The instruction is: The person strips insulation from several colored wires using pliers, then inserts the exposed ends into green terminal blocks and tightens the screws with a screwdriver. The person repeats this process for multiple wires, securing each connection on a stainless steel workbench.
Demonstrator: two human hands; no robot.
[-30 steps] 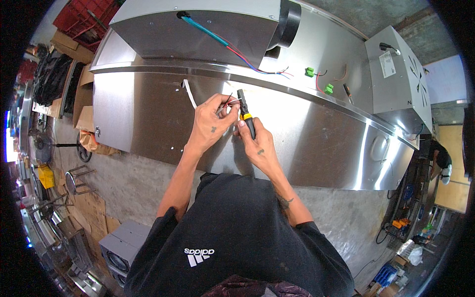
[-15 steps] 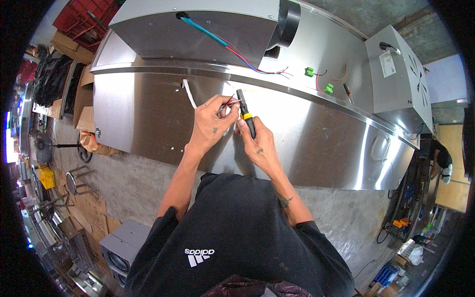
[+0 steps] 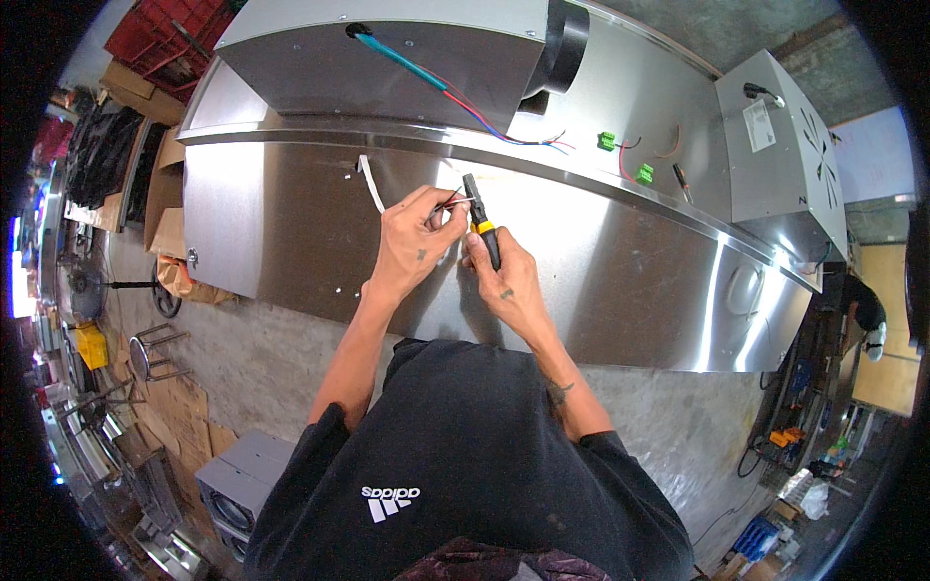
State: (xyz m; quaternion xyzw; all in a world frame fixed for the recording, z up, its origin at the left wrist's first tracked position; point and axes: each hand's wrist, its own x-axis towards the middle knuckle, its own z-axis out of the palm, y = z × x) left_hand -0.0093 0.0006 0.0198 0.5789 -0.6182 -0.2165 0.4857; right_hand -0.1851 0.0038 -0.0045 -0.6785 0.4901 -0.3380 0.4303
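My left hand [image 3: 412, 237] is closed on the end of a white cable [image 3: 369, 184] that comes out of a slot in the steel panel [image 3: 281, 223]. Thin dark and pale wires [image 3: 453, 201] stick out past its fingertips. My right hand [image 3: 509, 281] grips black-and-yellow pliers [image 3: 487, 232], jaws pointing away from me. The wire ends lie at the plier jaws; whether the jaws pinch them I cannot tell. Both hands are above the panel, close together.
Beyond the panel's raised lip stands a grey metal box [image 3: 387, 77] with a teal-sleeved cable [image 3: 402, 63]. Green terminal connectors [image 3: 606, 140] and a screwdriver [image 3: 684, 182] lie to the right, near another grey box [image 3: 775, 155]. A stool [image 3: 143, 358] stands at left. Someone [image 3: 865, 308] is at far right.
Almost nothing differs. The dark wire at my left fingertips has shifted slightly; the pliers and both hands stay in nearly the same place.
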